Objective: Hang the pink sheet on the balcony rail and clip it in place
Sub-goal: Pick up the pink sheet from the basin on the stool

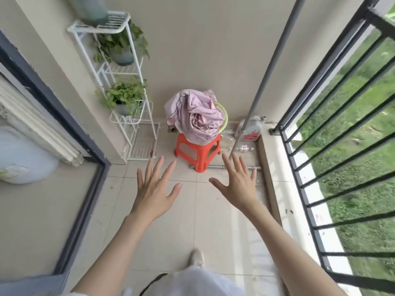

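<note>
The pink sheet [195, 116] lies bunched in a green-rimmed basin [224, 116] on top of an orange plastic stool [198, 150] against the far wall. My left hand [155, 190] and my right hand [237, 184] are stretched out in front of me with fingers spread, palms down, holding nothing, both short of the stool. The black balcony rail [333, 116] with its vertical bars runs along the right side. No clips are visible.
A white wire plant stand [130, 86] with potted plants stands left of the stool. A grey vertical pipe [269, 67], a jug [252, 129] and bottles sit in the far right corner. A sliding door frame [70, 133] lines the left. My foot [195, 257] is on the tiled floor.
</note>
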Demonstrator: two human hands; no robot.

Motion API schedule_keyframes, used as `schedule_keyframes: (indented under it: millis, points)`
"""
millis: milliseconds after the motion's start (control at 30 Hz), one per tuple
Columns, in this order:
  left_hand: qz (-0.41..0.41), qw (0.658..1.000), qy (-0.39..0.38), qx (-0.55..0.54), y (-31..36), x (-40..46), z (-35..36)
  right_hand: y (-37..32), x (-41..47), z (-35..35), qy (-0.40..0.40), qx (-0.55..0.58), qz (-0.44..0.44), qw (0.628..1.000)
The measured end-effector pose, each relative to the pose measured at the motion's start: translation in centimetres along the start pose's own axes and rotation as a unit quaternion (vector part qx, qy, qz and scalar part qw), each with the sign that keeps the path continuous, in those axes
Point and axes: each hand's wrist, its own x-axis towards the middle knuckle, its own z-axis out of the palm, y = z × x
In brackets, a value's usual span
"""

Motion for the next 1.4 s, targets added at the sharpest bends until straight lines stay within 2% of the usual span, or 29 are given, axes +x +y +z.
schedule_keyframes:
  millis: [100, 333, 567, 767, 867, 1000, 1100, 1133, 1200, 1267, 1300, 1367, 1400]
  points:
    - [-0.005, 1.000, -0.002, -0.007, 0.5, 4.9, 0.1, 0.6, 5.1, -0.6, -0.009, -0.006, -0.008, 1.000]
    - [-0.013, 0.996, -0.086, 0.010, -1.5, 15.8, 1.9, 2.0, 15.3, 1.2, -0.046, -0.008, 0.026, 0.999]
    - [0.041, 0.982, -0.180, 0.029, -5.1, 31.2, 3.1, 2.7, 27.5, 4.2, -0.052, 0.001, 0.104, 0.993]
    - [0.086, 0.960, -0.257, 0.066, -7.6, 42.5, 4.2, 2.1, 36.6, 6.8, -0.076, 0.078, 0.184, 0.977]
    - [0.115, 0.945, -0.295, 0.082, -8.1, 46.0, 6.5, 3.2, 39.3, 9.0, -0.081, 0.173, 0.240, 0.952]
    - [0.151, 0.931, -0.321, 0.085, -8.8, 48.5, 11.6, 5.4, 41.9, 13.6, -0.109, 0.295, 0.332, 0.889]
    - [0.166, 0.928, -0.325, 0.079, -9.2, 50.4, 15.8, 7.3, 43.5, 17.8, -0.114, 0.391, 0.411, 0.815]
    - [0.163, 0.927, -0.330, 0.072, -9.2, 51.0, 17.0, 8.0, 44.0, 19.1, -0.115, 0.430, 0.450, 0.774]
    - [0.173, 0.928, -0.324, 0.064, -8.9, 52.0, 18.9, 9.0, 44.8, 21.4, -0.113, 0.520, 0.530, 0.660]
    - [0.215, 0.942, -0.257, 0.034, -8.6, 53.1, 20.6, 9.8, 45.6, 23.7, -0.092, 0.613, 0.560, 0.549]
    - [0.235, 0.947, -0.217, 0.017, -8.4, 53.8, 21.2, 10.2, 45.9, 24.7, -0.081, 0.654, 0.557, 0.506]
    - [0.251, 0.957, -0.143, 0.016, -8.3, 55.8, 22.6, 10.4, 46.4, 26.3, -0.068, 0.714, 0.524, 0.460]
    - [0.243, 0.961, -0.132, 0.033, -8.3, 57.0, 23.0, 10.4, 46.6, 26.8, -0.056, 0.738, 0.511, 0.437]
